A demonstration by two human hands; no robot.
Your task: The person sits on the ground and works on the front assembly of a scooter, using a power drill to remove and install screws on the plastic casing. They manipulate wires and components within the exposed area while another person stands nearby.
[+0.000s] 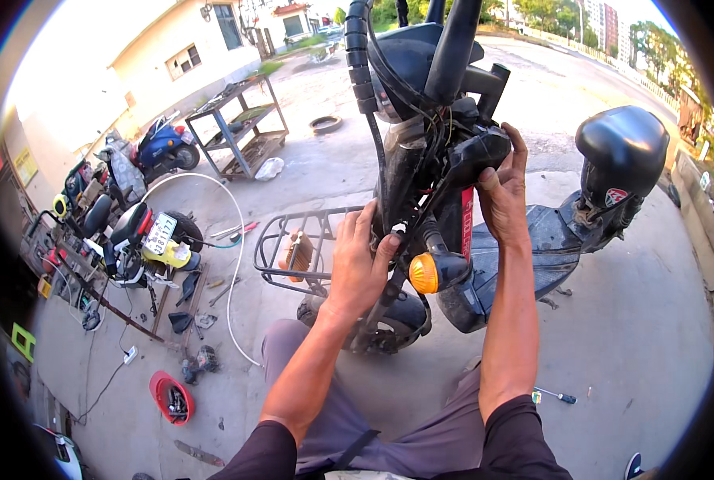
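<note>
- Red bowl of small dark parts was set on the ground, presumably to keep them together.
- By the left hand, the dark front column was touched; thumb and fingers were parted, and whether anything was clamped between them could not be told.
- Just right of that thumb, an orange turn signal was seen.
- By the right hand, a black housing was clamped, thumb in front, fingers curled behind, apparently to steady it.
- Straight ahead, the black scooter was placed, probably for easy two-handed reach.
- Farther right, a screwdriver was laid down.
</note>
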